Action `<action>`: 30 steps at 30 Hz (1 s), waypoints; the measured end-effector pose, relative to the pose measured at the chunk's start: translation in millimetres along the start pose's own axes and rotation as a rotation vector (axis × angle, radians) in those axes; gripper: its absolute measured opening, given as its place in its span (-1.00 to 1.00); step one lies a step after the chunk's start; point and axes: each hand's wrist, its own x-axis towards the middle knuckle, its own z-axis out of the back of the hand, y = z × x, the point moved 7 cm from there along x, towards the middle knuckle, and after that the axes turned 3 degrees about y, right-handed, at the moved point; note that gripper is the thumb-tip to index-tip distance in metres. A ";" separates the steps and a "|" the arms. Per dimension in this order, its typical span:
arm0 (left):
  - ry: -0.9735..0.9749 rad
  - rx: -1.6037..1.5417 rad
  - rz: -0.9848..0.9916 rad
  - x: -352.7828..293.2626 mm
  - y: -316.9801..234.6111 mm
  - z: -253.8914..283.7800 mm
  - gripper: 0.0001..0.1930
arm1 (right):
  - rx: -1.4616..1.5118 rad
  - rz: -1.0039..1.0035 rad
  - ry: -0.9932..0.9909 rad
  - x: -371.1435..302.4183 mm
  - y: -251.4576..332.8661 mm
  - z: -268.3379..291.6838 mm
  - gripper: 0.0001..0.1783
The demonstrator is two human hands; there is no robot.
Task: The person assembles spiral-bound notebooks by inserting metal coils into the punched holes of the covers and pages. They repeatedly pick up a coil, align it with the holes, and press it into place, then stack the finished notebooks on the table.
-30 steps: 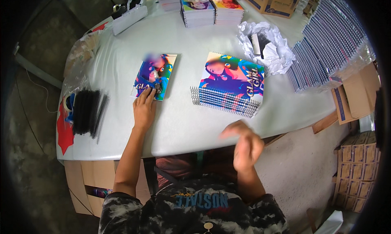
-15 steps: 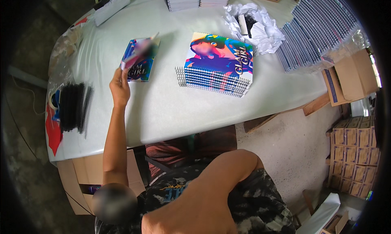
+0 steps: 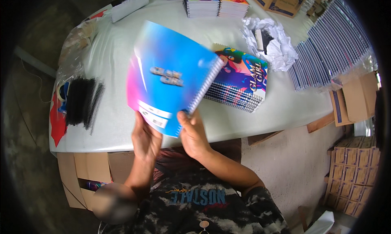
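Note:
Both my hands hold up a spiral notebook (image 3: 163,77), its blue and pink cover facing me and its wire binding along the right edge. My left hand (image 3: 146,140) grips the lower left corner, fingers partly hidden behind it. At the bottom of the bound edge, my right hand (image 3: 192,134) has its thumb on the cover and its fingers behind. Just past the raised notebook, on the table, lies a stack of spiral notebooks (image 3: 238,96) with colourful illustrated covers, partly hidden by it.
Black binding coils (image 3: 81,103) lie at the table's left beside a tape roll (image 3: 63,91). Crumpled white paper (image 3: 281,50) holds black items. More notebook stacks (image 3: 201,8) stand at the back, with a long row of bound notebooks (image 3: 334,42) and a cardboard box (image 3: 358,97) at right.
My right hand has come from near my chest to the notebook. A notebook from the table's left is up in both hands, nearer to me. The view has shifted slightly.

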 end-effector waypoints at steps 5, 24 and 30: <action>-0.240 1.310 -0.560 -29.0 -60.7 -10.6 -0.41 | -0.861 0.185 0.265 2.6 57.5 17.4 -0.79; -0.060 1.229 -0.012 -21.0 -14.1 95.5 -0.68 | -0.774 0.072 0.527 -1.0 41.1 45.1 -0.72; -0.407 2.459 -0.534 0.3 -180.0 89.1 -0.77 | -0.991 0.102 0.623 -4.5 41.0 41.3 -0.73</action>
